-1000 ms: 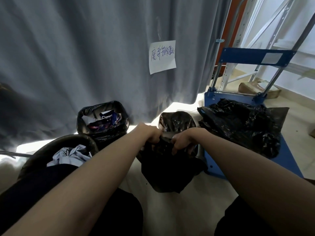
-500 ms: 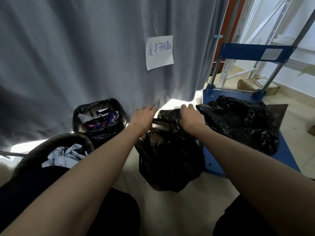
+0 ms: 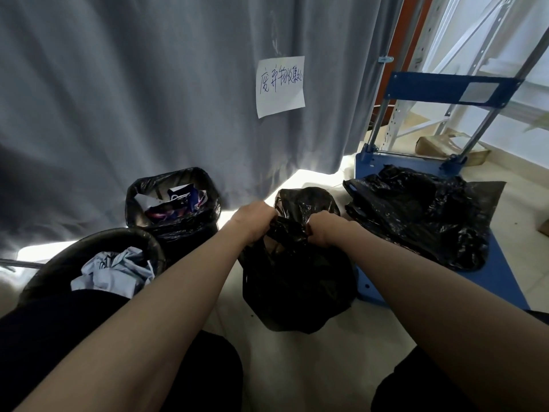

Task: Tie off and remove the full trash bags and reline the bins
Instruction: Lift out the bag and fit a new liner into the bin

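A full black trash bag (image 3: pixel 297 281) sits on the floor in front of me. My left hand (image 3: pixel 255 218) and my right hand (image 3: pixel 322 228) both grip its gathered top, fists close together, fingers curled into the plastic. Behind the hands the black liner of a small bin (image 3: pixel 306 200) shows. To the left stands a lined bin (image 3: pixel 172 200) full of paper and wrappers. Nearer me at the left is a round black bin (image 3: pixel 59 263) holding blue crumpled cloth.
A grey curtain (image 3: pixel 148 84) with a handwritten paper note (image 3: pixel 280 86) hangs behind the bins. A blue hand trolley (image 3: pixel 490 281) at the right carries a heap of black bags (image 3: pixel 421 212). Metal shelving and a cardboard box stand beyond it.
My hands were spread apart at the bag's rim half a second ago; now they have come together and bunch the bag's top between them.
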